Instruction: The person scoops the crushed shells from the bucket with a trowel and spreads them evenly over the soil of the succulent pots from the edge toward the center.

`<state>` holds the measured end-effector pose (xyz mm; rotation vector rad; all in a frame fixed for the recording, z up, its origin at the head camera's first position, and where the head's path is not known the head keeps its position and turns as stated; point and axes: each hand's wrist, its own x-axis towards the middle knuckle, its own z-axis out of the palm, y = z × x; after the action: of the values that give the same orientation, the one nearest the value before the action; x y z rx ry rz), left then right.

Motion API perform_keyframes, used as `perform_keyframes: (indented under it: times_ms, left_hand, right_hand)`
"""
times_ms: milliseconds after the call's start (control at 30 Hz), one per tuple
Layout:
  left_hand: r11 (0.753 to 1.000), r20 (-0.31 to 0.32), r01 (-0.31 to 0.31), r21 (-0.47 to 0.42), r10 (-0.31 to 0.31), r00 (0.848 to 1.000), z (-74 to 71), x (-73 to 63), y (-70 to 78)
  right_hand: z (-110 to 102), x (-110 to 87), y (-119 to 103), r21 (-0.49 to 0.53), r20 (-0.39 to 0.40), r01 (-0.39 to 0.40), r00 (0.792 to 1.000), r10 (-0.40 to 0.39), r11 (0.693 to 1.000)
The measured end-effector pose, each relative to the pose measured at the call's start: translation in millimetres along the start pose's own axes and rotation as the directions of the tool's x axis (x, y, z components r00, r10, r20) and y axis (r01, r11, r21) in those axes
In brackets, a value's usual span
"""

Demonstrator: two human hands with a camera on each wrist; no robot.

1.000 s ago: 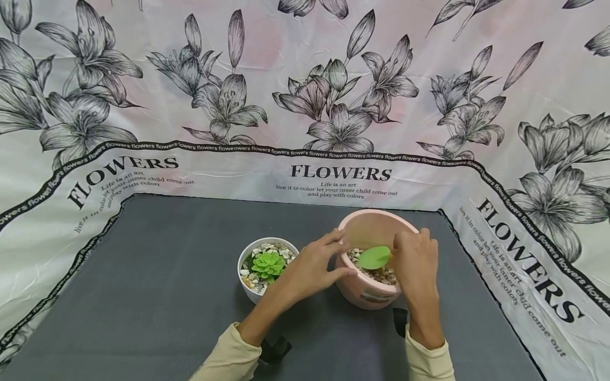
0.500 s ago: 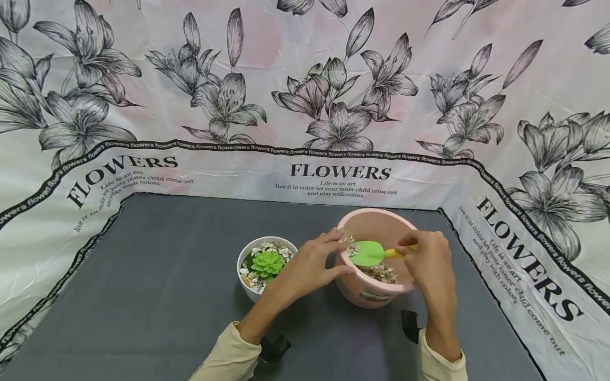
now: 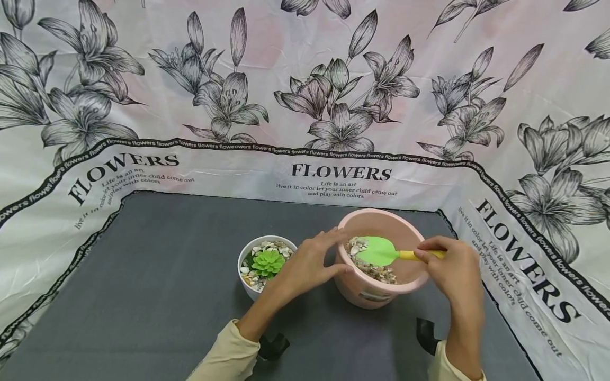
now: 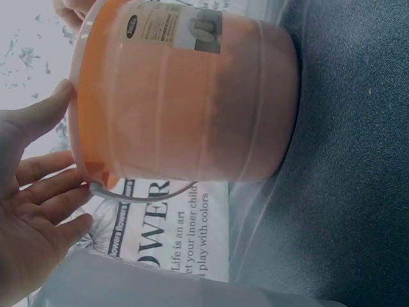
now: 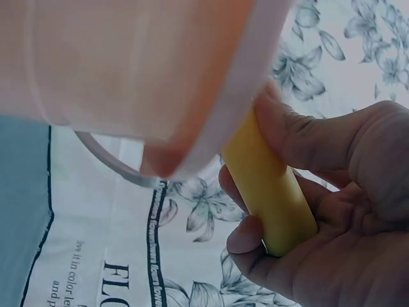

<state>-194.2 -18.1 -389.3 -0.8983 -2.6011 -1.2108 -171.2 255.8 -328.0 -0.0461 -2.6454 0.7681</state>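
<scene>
A pink bucket (image 3: pixel 369 299) holds small pebbles (image 3: pixel 381 274) at its bottom. My right hand (image 3: pixel 455 272) grips the yellow handle (image 5: pixel 268 192) of a small garden trowel, pinched between thumb and fingers. Its green blade (image 3: pixel 378 251) lies over the pebbles inside the bucket, with some pale stones at its tip. My left hand (image 3: pixel 310 264) rests against the bucket's left rim, thumb and fingers spread and fairly straight. In the left wrist view, the thumb and fingertips (image 4: pixel 62 89) touch the rim.
Just left of the left hand stands a white pot (image 3: pixel 244 280) with a green succulent (image 3: pixel 268 263) among pale stones; the forearm covers part of it. A thin bail handle (image 4: pixel 147 197) hangs at the bucket's side. Flower-printed cloth (image 3: pixel 343 174) borders the grey table (image 3: pixel 157 286).
My right hand has moved right and back from the bucket's inside, drawing the trowel with it. The blade, earlier angled down in the pebbles, now lies flatter. My left hand stays at the rim.
</scene>
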Motion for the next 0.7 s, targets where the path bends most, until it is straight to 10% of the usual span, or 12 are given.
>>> perform_keyframes:
  times_ms: [700]
  left_hand:
    - [0.997,0.01,0.073,0.014,-0.073,0.997,-10.6,-8.8,0.8]
  right_hand:
    - [-26,-9.3,-18,0.016,-0.086,0.008,0.996,-0.006,1.0]
